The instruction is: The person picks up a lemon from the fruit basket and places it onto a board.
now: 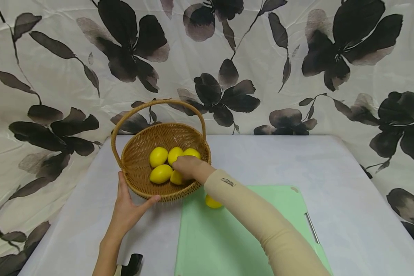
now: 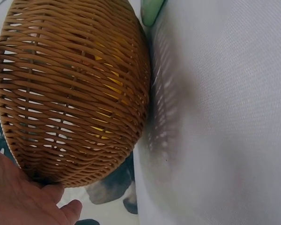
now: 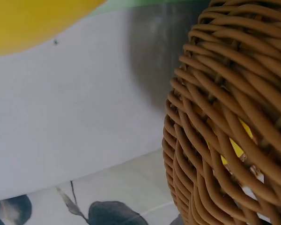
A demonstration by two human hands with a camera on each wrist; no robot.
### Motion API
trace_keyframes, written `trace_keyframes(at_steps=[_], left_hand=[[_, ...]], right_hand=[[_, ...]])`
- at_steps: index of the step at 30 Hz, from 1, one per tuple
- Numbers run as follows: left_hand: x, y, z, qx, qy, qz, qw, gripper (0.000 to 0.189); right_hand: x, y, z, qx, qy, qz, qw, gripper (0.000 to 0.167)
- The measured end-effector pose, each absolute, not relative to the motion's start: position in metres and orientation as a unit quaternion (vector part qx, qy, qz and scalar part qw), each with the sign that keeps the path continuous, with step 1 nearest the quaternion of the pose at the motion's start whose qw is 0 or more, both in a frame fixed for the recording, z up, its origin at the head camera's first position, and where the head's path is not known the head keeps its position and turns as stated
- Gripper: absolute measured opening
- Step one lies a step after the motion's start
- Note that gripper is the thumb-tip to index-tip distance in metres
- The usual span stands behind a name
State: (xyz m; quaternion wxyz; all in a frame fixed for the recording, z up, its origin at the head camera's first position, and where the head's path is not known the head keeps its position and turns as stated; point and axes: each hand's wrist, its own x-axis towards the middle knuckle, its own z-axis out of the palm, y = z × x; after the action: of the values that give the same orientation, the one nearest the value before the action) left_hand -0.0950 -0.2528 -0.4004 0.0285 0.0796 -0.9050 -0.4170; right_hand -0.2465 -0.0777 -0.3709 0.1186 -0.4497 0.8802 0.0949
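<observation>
- At the near edge of the view, a small black piece [image 1: 132,264] sits by the left wrist, above the white-covered table [image 1: 151,245].
- A beige fabric sleeve [image 1: 262,218] on the right arm crosses the pale green rectangular board [image 1: 224,245], hiding part of its surface. A slim metal handle [image 1: 312,228] is set along the board's right edge.
- One loose yellow lemon [image 1: 213,202] lies towards the board's far-left corner, partly covered by the sleeve.
- The left hand [image 1: 129,211] holds the basket's near-left side, thumb spread along the near rim and fingers at the left rim.
- The brown woven wicker basket [image 1: 138,168], with a tall arched handle [image 1: 158,101], is towards the table's far-left corner, its mouth tilted towards the person. It blocks sight of the board's far-left corner.
- The right hand [image 1: 193,168] reaches inside over the right rim; its fingertips are hidden, so whether they grip a lemon cannot be told.
- Five yellow lemons [image 1: 161,174] show inside, some partly behind that hand.
- Beyond the table's far edge hangs a white cloth with dark flowers [image 1: 283,46].
</observation>
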Motion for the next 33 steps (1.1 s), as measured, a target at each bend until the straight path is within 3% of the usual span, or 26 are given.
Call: trace_keyframes(at_steps=[7,20,28,33], left_hand=[[-0.096,-0.252,-0.400,0.086,-0.903,-0.419,0.025,0.128],[-0.096,-0.249,-0.400,0.090,-0.900,-0.426,0.032,0.127],[-0.095,-0.251,-0.400,0.099,-0.902,-0.419,0.017,0.128],[-0.095,-0.251,-0.400,0.098,-0.903,-0.417,0.017,0.128]], right_hand=[[-0.248,-0.071,-0.365,-0.457,0.879,0.036,0.130,0.022],[-0.244,-0.058,-0.351,-0.491,0.864,-0.053,0.096,0.029],[-0.242,-0.044,-0.335,-0.484,0.862,-0.107,0.106,0.055],[-0.242,-0.028,-0.327,-0.483,0.859,-0.143,0.094,0.060]])
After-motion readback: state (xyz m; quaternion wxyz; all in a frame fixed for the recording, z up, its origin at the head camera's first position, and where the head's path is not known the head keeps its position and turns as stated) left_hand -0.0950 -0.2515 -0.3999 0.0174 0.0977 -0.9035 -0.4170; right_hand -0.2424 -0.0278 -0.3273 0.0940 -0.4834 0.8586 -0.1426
